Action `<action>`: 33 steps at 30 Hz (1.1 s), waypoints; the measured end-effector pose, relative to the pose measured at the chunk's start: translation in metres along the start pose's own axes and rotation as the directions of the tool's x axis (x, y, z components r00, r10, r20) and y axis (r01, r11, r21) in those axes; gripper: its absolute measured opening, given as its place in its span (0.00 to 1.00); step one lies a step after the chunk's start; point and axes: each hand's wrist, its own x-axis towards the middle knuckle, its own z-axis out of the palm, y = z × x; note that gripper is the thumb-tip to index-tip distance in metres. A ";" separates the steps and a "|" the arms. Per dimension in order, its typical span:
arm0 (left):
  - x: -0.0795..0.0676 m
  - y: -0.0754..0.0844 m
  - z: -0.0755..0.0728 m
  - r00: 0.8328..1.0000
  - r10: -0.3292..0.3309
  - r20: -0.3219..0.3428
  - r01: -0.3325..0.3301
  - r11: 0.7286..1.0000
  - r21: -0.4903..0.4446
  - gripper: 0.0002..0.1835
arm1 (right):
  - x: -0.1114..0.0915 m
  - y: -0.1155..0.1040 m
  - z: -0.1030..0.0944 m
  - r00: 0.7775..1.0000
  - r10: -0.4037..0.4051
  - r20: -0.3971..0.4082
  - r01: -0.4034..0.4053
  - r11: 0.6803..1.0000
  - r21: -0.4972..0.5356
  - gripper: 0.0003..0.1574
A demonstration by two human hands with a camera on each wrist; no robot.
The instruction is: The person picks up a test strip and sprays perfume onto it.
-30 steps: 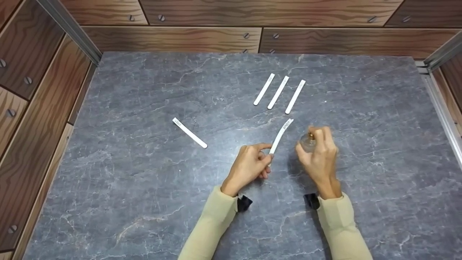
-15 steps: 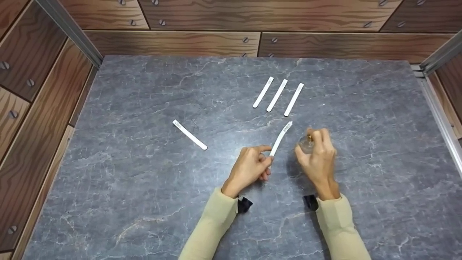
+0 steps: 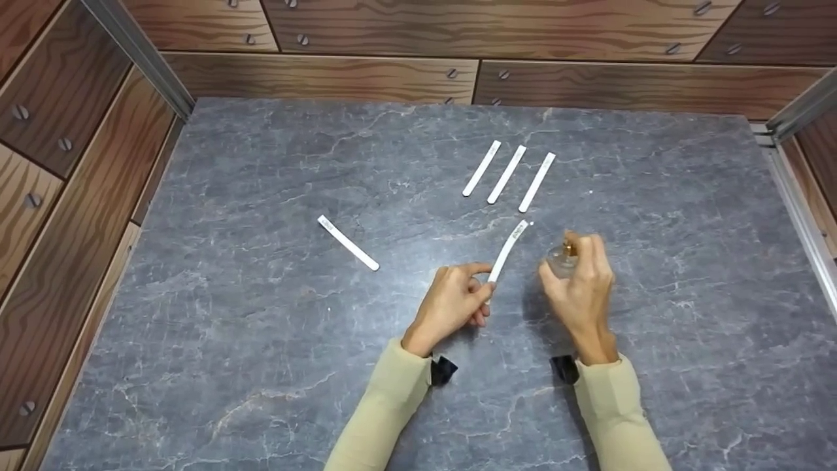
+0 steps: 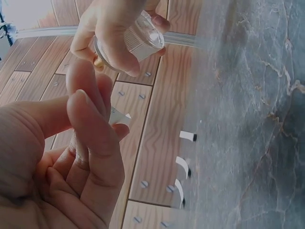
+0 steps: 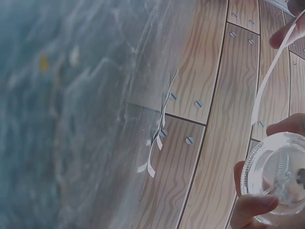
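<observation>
In the head view, my left hand [image 3: 451, 297] pinches a white paper test strip [image 3: 507, 252] near its lower end. The strip bends slightly, and its printed end points up and to the right. My right hand [image 3: 582, 288] grips a small clear glass perfume bottle [image 3: 560, 263] to the right of the strip, apart from it. A finger lies over the bottle's gold spray top [image 4: 98, 62], seen in the left wrist view. Ribbed glass and the round base of the perfume bottle [image 5: 281, 176] show in the right wrist view. Fingers hide part of the bottle.
Three more white strips [image 3: 507, 174] lie side by side toward the back of the grey marbled table [image 3: 261, 340]. Another strip [image 3: 348, 243] lies slanted on the left. Wood-patterned panels [image 3: 314, 82] and metal rails [image 3: 147, 59] border the table.
The head view has shifted slightly. Both hands keep their holds, almost in place. A white speck beside the held strip's tip now shows separately, and more of the gold spray top is visible.
</observation>
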 end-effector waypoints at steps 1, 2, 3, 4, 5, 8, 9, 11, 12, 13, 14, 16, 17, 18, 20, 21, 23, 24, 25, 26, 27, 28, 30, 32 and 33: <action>0.001 0.000 -0.001 1.000 -0.004 -0.006 0.004 1.000 -0.005 0.19 | 0.001 0.000 0.000 1.000 0.002 0.004 -0.002 1.000 0.001 0.23; 0.002 -0.001 -0.002 1.000 -0.009 -0.014 0.009 1.000 -0.009 0.19 | 0.001 0.000 0.000 1.000 0.005 0.006 -0.005 1.000 0.002 0.23; 0.003 -0.001 -0.004 1.000 -0.015 -0.019 0.015 1.000 -0.014 0.18 | 0.002 0.001 -0.001 1.000 0.008 0.008 -0.008 1.000 0.002 0.24; 0.004 -0.002 -0.005 0.999 -0.022 -0.024 0.022 1.000 -0.017 0.18 | 0.001 0.001 -0.001 1.000 0.011 0.011 -0.011 1.000 0.000 0.24; 0.004 -0.003 -0.006 0.999 -0.028 -0.029 0.027 0.999 -0.021 0.18 | -0.001 0.001 -0.001 1.000 0.013 0.013 -0.013 1.000 -0.003 0.24; 0.009 -0.004 -0.013 0.998 -0.045 -0.043 0.043 0.998 -0.043 0.19 | -0.002 0.001 -0.002 1.000 0.021 0.007 -0.021 1.000 -0.007 0.25; 0.012 -0.004 -0.016 0.998 -0.049 -0.049 0.046 0.998 -0.053 0.19 | -0.001 0.002 -0.002 1.000 0.021 0.006 -0.021 1.000 -0.009 0.25; 0.016 -0.003 -0.021 0.997 -0.052 -0.064 0.048 0.997 -0.064 0.19 | 0.000 0.002 -0.002 1.000 0.018 0.007 -0.018 1.000 -0.011 0.25; 0.019 -0.003 -0.024 0.996 -0.051 -0.072 0.047 0.997 -0.067 0.19 | 0.001 0.003 -0.002 1.000 0.016 0.010 -0.016 1.000 -0.010 0.25; 0.021 -0.003 -0.026 0.995 -0.055 -0.078 0.049 0.996 -0.068 0.18 | 0.001 0.003 -0.002 1.000 0.014 0.012 -0.014 1.000 -0.010 0.25; 0.023 -0.003 -0.029 0.995 -0.058 -0.081 0.052 0.996 -0.069 0.19 | 0.002 0.003 -0.002 1.000 0.012 0.015 -0.012 1.000 -0.010 0.25; 0.027 -0.005 -0.033 0.994 -0.063 -0.089 0.056 0.995 -0.077 0.18 | 0.003 0.003 -0.003 1.000 0.005 0.020 -0.004 1.000 -0.011 0.24; 0.029 -0.006 -0.034 0.994 -0.065 -0.093 0.058 0.995 -0.084 0.19 | 0.003 0.003 -0.003 1.000 0.003 0.017 -0.003 1.000 -0.008 0.24; 0.030 -0.007 -0.036 0.992 -0.071 -0.100 0.061 0.994 -0.094 0.18 | 0.003 0.003 -0.003 1.000 0.001 0.018 -0.001 1.000 -0.007 0.24; 0.034 -0.010 -0.038 0.989 -0.087 -0.117 0.074 0.991 -0.109 0.18 | 0.004 0.003 -0.004 1.000 -0.002 0.022 0.002 1.000 -0.005 0.24; 0.036 -0.011 -0.039 0.987 -0.092 -0.133 0.077 0.991 -0.110 0.18 | 0.003 0.003 -0.004 1.000 -0.003 0.025 0.003 1.000 -0.004 0.24; 0.040 -0.012 -0.041 0.982 -0.091 -0.167 0.075 0.992 -0.098 0.18 | 0.003 0.002 -0.005 1.000 0.001 0.022 -0.001 1.000 -0.002 0.24; 0.043 -0.013 -0.042 0.978 -0.089 -0.187 0.074 0.993 -0.087 0.18 | 0.003 0.002 -0.005 1.000 0.004 0.020 -0.004 1.000 0.001 0.24; 0.045 -0.014 -0.043 0.975 -0.086 -0.207 0.072 0.995 -0.075 0.17 | 0.003 0.002 -0.005 1.000 0.006 0.020 -0.006 1.000 0.003 0.24; 0.048 -0.014 -0.043 0.970 -0.080 -0.228 0.068 0.996 -0.062 0.17 | 0.003 0.002 -0.005 1.000 0.008 0.020 -0.008 1.000 0.004 0.24; 0.051 -0.015 -0.044 0.966 -0.077 -0.246 0.067 0.997 -0.048 0.17 | 0.003 0.002 -0.005 1.000 0.011 0.017 -0.011 1.000 0.008 0.24; 0.053 -0.015 -0.045 0.962 -0.076 -0.261 0.068 0.997 -0.039 0.17 | 0.003 0.002 -0.005 1.000 0.012 0.019 -0.012 1.000 0.008 0.24; 0.058 -0.016 -0.046 0.954 -0.085 -0.287 0.082 0.996 -0.023 0.17 | 0.003 0.002 -0.006 1.000 0.010 0.023 -0.010 1.000 0.012 0.24; 0.062 -0.016 -0.048 0.949 -0.097 -0.300 0.098 0.995 -0.013 0.17 | 0.003 0.003 -0.006 1.000 0.006 0.024 -0.006 1.000 0.008 0.24; 0.064 -0.016 -0.049 0.948 -0.103 -0.300 0.104 0.995 -0.013 0.17 | 0.004 0.003 -0.006 1.000 0.004 0.020 -0.004 1.000 0.005 0.24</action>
